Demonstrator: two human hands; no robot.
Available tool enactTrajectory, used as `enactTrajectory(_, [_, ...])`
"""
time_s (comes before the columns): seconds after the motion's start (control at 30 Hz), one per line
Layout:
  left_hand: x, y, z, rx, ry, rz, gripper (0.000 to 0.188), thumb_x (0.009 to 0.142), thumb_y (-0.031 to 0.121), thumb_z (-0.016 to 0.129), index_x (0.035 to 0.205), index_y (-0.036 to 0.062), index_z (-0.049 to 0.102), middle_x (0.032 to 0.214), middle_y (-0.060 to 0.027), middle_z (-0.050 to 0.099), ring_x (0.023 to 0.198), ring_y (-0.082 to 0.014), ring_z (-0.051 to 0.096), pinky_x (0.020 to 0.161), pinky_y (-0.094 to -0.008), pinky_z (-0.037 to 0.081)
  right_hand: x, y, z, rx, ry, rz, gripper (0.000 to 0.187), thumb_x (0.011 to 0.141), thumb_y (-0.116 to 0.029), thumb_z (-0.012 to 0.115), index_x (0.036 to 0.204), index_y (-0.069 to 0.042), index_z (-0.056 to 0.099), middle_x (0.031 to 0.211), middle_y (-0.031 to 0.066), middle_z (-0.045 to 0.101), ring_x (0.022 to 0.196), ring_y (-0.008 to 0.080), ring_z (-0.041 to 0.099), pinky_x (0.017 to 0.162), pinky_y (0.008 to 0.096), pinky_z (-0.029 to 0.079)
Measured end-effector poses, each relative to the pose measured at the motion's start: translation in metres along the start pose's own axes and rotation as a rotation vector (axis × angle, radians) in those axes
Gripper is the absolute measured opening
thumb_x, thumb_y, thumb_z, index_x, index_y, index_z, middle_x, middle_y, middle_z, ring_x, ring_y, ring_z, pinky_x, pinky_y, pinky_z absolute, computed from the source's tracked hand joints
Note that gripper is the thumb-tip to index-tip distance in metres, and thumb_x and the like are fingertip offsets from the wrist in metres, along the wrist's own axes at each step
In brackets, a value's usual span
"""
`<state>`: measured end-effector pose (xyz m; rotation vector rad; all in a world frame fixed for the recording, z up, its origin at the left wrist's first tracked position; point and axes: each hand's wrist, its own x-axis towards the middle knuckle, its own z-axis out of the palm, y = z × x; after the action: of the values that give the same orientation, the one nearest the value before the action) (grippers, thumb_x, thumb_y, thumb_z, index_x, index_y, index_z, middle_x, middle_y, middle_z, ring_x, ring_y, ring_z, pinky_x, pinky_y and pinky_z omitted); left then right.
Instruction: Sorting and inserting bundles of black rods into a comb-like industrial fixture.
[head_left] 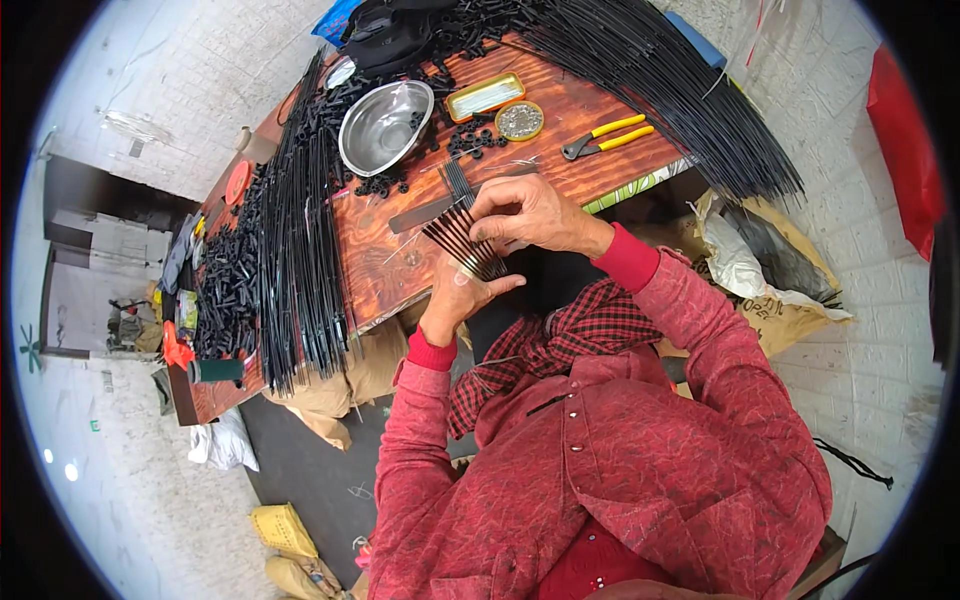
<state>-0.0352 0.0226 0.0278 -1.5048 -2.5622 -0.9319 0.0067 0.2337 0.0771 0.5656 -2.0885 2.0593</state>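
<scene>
A fan of thin black rods (pixel 462 240) spreads over my left hand (pixel 456 296), which grips them with the thumb stretched out to the right. Over the rods' right side is my right hand (pixel 535 212), its thumb and fingertips pinched together. Whatever is between those fingertips is too small or hidden to make out. Just beyond the hands a flat dark bar (pixel 422 214) lies on the reddish wooden table (pixel 385 262), with more thin black rods near it.
Long black rods lie in bundles at left (pixel 300 250) and far right (pixel 690 100). Behind my hands are a metal bowl (pixel 385 128), a yellow tray (pixel 485 97), a round tin of small metal pieces (pixel 520 121) and yellow-handled pliers (pixel 608 137). Short black parts (pixel 232 275) are heaped left.
</scene>
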Motion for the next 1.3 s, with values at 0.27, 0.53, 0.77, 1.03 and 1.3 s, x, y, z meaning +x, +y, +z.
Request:
enactTrajectory(0.27, [0.0027,-0.0007,0.0,-0.04,0.031,0.029,0.048,0.069,0.037,0.094,0.1,0.0075,0.072,0.098,-0.0079,0.065,0.09,-0.0294,0.063,0.08,-0.0424,0.052,-0.0014,-0.0016,-0.0029,-0.026,0.008,0.026,0.012,0.092,-0.009,0.075,0.094,0.002,0.071,0.089,0.0008,0.065,0.083,0.0081,0.06,0.074,0.0263,0.049])
enactTrajectory(0.53, [0.0026,0.0004,0.001,-0.034,0.06,0.024,0.045,0.066,0.034,0.094,0.097,0.0086,0.072,0.093,-0.0076,0.068,0.088,-0.0328,0.064,0.079,-0.045,0.052,-0.0021,-0.0051,-0.0035,-0.053,0.018,0.004,0.012,0.093,-0.009,0.073,0.093,0.003,0.07,0.089,0.0009,0.065,0.085,0.0091,0.06,0.077,0.027,0.049])
enactTrajectory(0.77, [0.0035,0.0022,-0.0003,-0.042,0.047,0.036,0.048,0.07,0.037,0.093,0.102,0.0079,0.072,0.097,-0.0071,0.068,0.088,-0.0293,0.065,0.08,-0.0428,0.052,-0.0032,-0.0012,-0.0036,-0.063,0.04,0.015,0.014,0.093,-0.011,0.073,0.093,0.003,0.07,0.089,0.0011,0.064,0.085,0.0095,0.06,0.078,0.0272,0.049])
enactTrajectory(1.03, [0.0027,0.0008,0.0007,-0.022,0.025,0.01,0.048,0.069,0.035,0.094,0.101,0.0072,0.072,0.095,-0.0046,0.069,0.087,-0.0262,0.065,0.079,-0.0403,0.053,-0.0035,-0.002,-0.0036,-0.088,0.035,-0.031,0.014,0.093,-0.011,0.073,0.093,0.003,0.07,0.089,0.0021,0.065,0.085,0.0108,0.06,0.078,0.0287,0.049])
enactTrajectory(1.3, [0.0019,-0.0012,0.0025,-0.032,0.03,-0.005,0.049,0.068,0.034,0.095,0.101,0.0066,0.072,0.095,-0.0042,0.069,0.086,-0.0252,0.064,0.078,-0.0397,0.053,-0.0031,-0.0045,-0.0035,-0.113,0.054,-0.044,0.013,0.092,-0.011,0.074,0.093,0.002,0.071,0.088,0.0029,0.065,0.084,0.0121,0.061,0.076,0.0291,0.049])
